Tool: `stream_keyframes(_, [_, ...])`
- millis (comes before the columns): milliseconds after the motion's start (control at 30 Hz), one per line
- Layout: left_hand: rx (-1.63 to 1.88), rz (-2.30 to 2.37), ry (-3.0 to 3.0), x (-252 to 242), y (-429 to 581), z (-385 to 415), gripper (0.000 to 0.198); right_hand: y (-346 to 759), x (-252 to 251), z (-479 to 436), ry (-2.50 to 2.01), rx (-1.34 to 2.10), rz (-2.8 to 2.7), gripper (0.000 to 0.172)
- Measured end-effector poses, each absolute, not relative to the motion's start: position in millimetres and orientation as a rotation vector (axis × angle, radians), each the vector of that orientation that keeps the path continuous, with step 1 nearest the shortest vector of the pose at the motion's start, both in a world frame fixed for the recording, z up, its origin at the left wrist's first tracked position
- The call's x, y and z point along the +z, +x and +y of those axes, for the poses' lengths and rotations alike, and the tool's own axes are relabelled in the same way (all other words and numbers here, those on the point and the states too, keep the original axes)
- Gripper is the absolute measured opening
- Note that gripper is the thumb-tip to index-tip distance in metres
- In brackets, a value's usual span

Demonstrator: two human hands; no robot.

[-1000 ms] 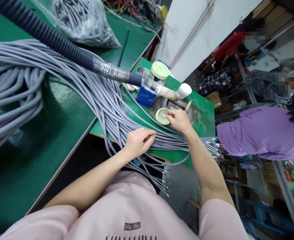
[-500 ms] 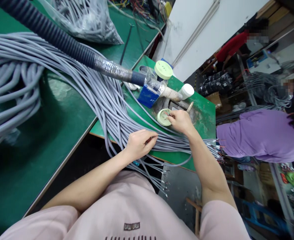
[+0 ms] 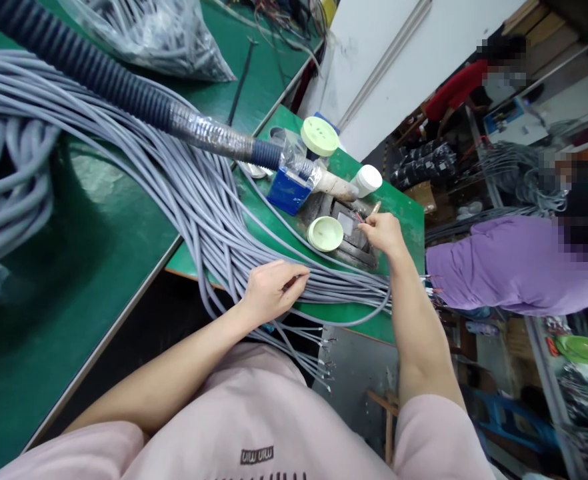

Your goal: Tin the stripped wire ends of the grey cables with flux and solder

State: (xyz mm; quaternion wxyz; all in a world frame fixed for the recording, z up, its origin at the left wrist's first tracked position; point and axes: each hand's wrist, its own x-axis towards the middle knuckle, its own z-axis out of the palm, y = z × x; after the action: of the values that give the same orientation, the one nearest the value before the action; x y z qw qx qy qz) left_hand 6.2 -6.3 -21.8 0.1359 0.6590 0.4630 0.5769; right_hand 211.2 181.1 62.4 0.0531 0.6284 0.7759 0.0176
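A green tabletop (image 3: 99,253) fills the left of the view, and a second, smaller green tabletop (image 3: 404,220) butts against its far right edge. A thick bundle of grey cables (image 3: 184,180) sweeps across both, its loose ends hanging over the near edge. A dark corrugated hose (image 3: 89,67) lies over the cables. At the far end of the large tabletop sits a clear plastic bag (image 3: 149,33) of grey cable pieces. On the small tabletop stand a blue block (image 3: 287,191), a pale green round lid (image 3: 325,233), a white cylinder (image 3: 367,180) and a grey metal fixture (image 3: 349,233).
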Motion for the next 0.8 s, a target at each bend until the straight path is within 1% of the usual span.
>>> stream_keyframes(467, [1.671, 1.355, 1.925, -22.5, 6.1, -5.8, 0.007, 202.8, 42.2, 198.3, 1.878, 0.056, 2.211, 0.02])
stream_keyframes(633, [1.676, 1.347, 1.93, -22.4, 6.1, -5.9, 0.007, 205.3, 55.7, 190.7, 1.889, 0.055, 2.312, 0.021])
stream_keyframes(700, [1.674, 1.345, 1.935, -21.9, 5.9, -6.0, 0.007, 210.4, 68.8, 179.2, 1.912, -0.026, 2.443, 0.026])
stream_keyframes(800, [1.664, 1.352, 1.937, -21.1, 5.4, -6.1, 0.008, 220.4, 87.8, 153.1, 1.965, -0.319, 2.645, 0.031])
